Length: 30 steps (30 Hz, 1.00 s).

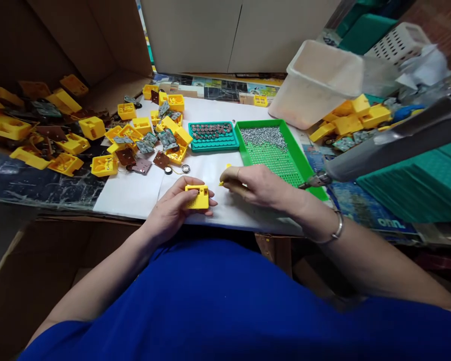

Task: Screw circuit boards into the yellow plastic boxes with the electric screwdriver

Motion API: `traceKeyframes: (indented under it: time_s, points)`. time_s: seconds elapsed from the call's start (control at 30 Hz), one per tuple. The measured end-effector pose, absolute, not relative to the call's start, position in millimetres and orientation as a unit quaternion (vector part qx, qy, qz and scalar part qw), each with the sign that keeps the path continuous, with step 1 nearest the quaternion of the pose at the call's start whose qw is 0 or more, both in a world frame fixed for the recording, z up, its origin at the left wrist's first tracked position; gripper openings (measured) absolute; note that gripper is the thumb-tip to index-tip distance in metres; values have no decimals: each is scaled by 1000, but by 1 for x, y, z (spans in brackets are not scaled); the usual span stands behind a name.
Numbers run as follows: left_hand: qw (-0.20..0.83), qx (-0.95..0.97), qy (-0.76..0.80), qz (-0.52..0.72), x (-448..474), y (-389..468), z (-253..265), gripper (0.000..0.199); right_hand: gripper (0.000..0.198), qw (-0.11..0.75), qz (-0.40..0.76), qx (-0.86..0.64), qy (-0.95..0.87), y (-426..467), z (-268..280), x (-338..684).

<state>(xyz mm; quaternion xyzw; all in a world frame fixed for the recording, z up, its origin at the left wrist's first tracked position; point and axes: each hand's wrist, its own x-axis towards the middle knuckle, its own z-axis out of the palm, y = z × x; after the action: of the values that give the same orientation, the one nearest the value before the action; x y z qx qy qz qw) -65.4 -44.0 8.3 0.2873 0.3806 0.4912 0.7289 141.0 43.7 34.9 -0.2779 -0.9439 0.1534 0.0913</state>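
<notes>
My left hand is closed around a small yellow plastic housing, its thumb pressed on the face, which has small holes and a cutout. To the right, my right hand has its fingers pinched together on a small yellow plastic piece; most of that piece is hidden by the fingertips. Another yellow bit lies on the white sheet just beyond. Two round speakers, one a silver-rimmed speaker, rest beyond my left hand.
Yellow housings and circuit boards pile up at the left. A teal tray holds round parts; a green tray holds many screws. An electric screwdriver juts in from the right. A translucent bin stands behind, and a cardboard box at the left.
</notes>
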Motion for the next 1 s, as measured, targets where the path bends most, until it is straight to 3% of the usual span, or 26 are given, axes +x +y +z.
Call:
traceKeyframes:
  time_s: [0.1,0.23,0.4,0.47,0.53,0.67,0.77,1.0]
  points:
    - [725,295,377,496,-62,-44,9,19,12,234,285,-245,-897,29,30,139]
    - [723,315,377,486,-57,-44,11,19,8,299,300,-228,-877,20,20,137]
    - [776,325,357,406,-60,-38,10,17,28,311,39,-86,-946,19,18,144]
    - [807,318,345,358,-63,-35,10,18,31,293,-12,-55,-954,18,20,147]
    - [805,316,352,359,-63,-34,9,19,26,303,45,-109,-946,15,22,149]
    - [737,356,379,433,-54,-39,9,22,11,340,314,-300,-834,7,23,146]
    - [685,446,397,418,-48,-45,9,27,17,312,452,-357,-756,3,25,140]
    - [526,620,441,380,-45,-49,9,21,21,228,471,-388,-758,4,37,136]
